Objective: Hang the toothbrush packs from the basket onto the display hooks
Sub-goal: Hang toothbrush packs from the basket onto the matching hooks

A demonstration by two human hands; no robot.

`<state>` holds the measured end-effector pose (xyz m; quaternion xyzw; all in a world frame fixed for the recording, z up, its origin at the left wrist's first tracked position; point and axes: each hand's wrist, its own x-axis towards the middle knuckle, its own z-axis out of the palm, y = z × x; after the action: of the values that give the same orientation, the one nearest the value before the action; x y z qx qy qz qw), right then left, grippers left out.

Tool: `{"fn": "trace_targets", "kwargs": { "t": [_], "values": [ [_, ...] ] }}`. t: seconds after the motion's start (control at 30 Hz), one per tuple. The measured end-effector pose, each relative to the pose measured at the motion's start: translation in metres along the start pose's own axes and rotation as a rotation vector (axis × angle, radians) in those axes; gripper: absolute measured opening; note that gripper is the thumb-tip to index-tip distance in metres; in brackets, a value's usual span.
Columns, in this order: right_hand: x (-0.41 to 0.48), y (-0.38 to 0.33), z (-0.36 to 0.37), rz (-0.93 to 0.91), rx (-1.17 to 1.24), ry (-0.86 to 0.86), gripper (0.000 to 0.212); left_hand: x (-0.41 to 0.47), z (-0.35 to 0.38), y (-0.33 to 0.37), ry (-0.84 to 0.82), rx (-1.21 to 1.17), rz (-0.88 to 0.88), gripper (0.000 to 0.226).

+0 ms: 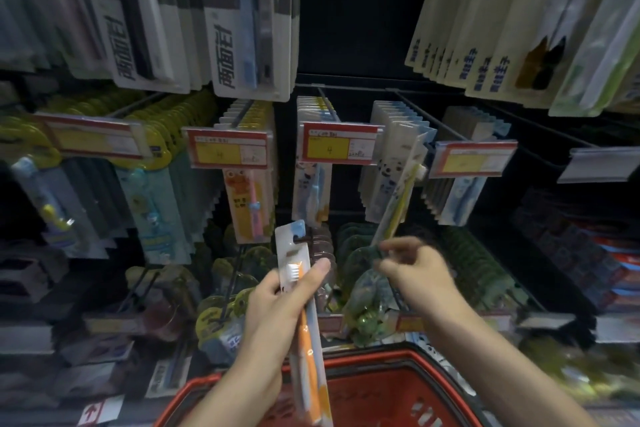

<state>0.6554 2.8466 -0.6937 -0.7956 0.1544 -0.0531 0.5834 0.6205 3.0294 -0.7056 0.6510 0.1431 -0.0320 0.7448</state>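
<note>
- Basket (363, 360), red, sits low between both forearms.
- Left hand (277, 302) grips an orange toothbrush pack (306, 329), upright above the basket.
- Right hand (415, 274), blurred, seems to pinch a yellow toothbrush pack (398, 204) leaning against hung panda packs (384, 163).
- Price tags (337, 146) cover the front ends of the display hooks (327, 104).

The red basket (374, 362) is running off the bottom edge, and both arms are covering much of its inside. The left hand (277, 302) is hiding the middle of the orange toothbrush pack (292, 253), whose low end is also getting cut off. The right hand (415, 270), pinching the yellow toothbrush pack (398, 204), is looking blurry, and the price tags (337, 146) are showing writing too fuzzy to read.
</note>
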Motion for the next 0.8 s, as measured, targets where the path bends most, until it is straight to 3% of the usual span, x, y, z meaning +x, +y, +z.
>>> {"fn": "trace_targets", "kwargs": {
  "t": [0.1,0.2,0.4,0.67,0.8],
  "values": [
    [-0.028,-0.002,0.019,0.057,0.065,-0.378,0.013,0.001,0.002,0.0,0.02,-0.043,0.053,0.035],
    [-0.037,0.003,0.036,0.079,0.087,-0.499,0.006,0.005,0.001,-0.003,0.026,-0.095,0.063,0.041],
    [-0.045,0.011,0.049,-0.24,-0.029,-0.424,0.012,0.013,-0.002,-0.009,-0.017,-0.137,0.098,0.043],
    [-0.024,-0.003,0.02,-0.053,0.411,-0.351,0.015,0.013,0.0,0.0,-0.139,-0.119,0.193,0.034],
    [-0.006,-0.01,0.004,-0.06,0.405,-0.197,0.015,0.014,-0.001,-0.003,-0.128,-0.103,0.182,0.019]
  ]
}}
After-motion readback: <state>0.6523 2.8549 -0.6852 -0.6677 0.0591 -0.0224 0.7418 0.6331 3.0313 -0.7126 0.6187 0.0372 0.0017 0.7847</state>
